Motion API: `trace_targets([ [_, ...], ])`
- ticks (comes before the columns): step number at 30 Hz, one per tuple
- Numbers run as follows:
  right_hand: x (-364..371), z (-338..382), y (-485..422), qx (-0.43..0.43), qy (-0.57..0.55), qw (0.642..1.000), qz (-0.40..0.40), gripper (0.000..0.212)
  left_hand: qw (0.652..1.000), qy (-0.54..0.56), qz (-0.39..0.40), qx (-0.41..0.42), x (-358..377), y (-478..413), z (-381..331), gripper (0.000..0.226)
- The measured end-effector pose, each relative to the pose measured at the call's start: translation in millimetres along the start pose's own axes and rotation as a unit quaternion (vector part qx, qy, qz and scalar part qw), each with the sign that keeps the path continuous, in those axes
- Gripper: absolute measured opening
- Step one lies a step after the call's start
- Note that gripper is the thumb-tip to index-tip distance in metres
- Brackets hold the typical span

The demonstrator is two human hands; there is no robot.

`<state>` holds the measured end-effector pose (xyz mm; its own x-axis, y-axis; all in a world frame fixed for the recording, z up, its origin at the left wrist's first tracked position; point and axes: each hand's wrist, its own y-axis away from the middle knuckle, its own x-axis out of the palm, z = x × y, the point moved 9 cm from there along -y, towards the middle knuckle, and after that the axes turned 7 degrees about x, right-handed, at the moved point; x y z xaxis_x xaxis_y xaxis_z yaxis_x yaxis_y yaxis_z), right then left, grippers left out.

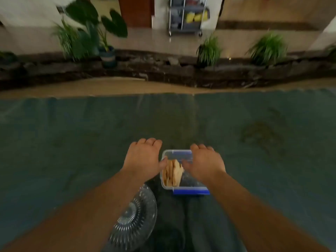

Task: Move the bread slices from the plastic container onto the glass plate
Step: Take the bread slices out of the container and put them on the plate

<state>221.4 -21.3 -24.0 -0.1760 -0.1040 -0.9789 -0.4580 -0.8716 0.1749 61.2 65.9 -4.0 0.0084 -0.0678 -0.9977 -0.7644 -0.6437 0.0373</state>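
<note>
A clear plastic container with blue clips at its front and back sits on the dark cloth at centre. Several bread slices stand on edge in its left half. My left hand is palm down against the container's left side, with the thumb touching the rim. My right hand covers the container's right side, thumb resting on top. The container is held between the two hands. The patterned glass plate lies nearer to me on the left, partly hidden under my left forearm, with nothing on the part I can see.
The dark blue-green cloth spreads widely to both sides and ahead. Beyond it runs a sandy strip, then a dark rock border with potted plants. A wheeled metal shelf cart stands far back.
</note>
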Motion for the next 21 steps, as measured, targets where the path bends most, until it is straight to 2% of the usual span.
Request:
trace_targets([
  [1,21.2,-4.3,-2.2,0.01,-0.003,1.0,0.023,0.051,1.0,0.003,0.028,-0.004,19.5,0.5,-2.6,0.066],
  [3,58.7,-7.9,-6.6,0.033,-0.018,0.997,0.065,0.054,0.999,0.02,0.038,-0.004,55.0,1.4,-8.6,0.06],
  [7,106.0,1.9,-11.7,0.062,-0.094,0.986,0.121,0.039,0.997,0.053,0.05,0.008,101.6,3.7,-19.9,0.05],
  [9,120.3,12.3,-18.6,0.056,-0.118,0.982,0.135,0.035,0.997,0.064,0.049,0.013,114.7,1.0,-23.5,0.043],
  [12,137.9,21.7,-23.0,0.066,-0.12,0.976,0.168,0.044,0.995,0.086,0.056,0.014,130.4,0.2,-26.6,0.037],
  [15,148.7,25.1,-28.7,0.048,-0.093,0.978,0.178,0.031,0.993,0.107,0.045,0.008,136.8,0.3,-24.7,0.039],
  [18,153.3,17.8,-32.0,0.086,-0.149,0.964,0.201,0.039,0.993,0.113,0.036,0.006,140.0,2.1,-22.3,0.038],
  [21,156.2,4.4,-32.2,0.136,-0.244,0.936,0.214,0.045,0.993,0.115,0.029,0.01,144.0,4.3,-20.5,0.041],
])
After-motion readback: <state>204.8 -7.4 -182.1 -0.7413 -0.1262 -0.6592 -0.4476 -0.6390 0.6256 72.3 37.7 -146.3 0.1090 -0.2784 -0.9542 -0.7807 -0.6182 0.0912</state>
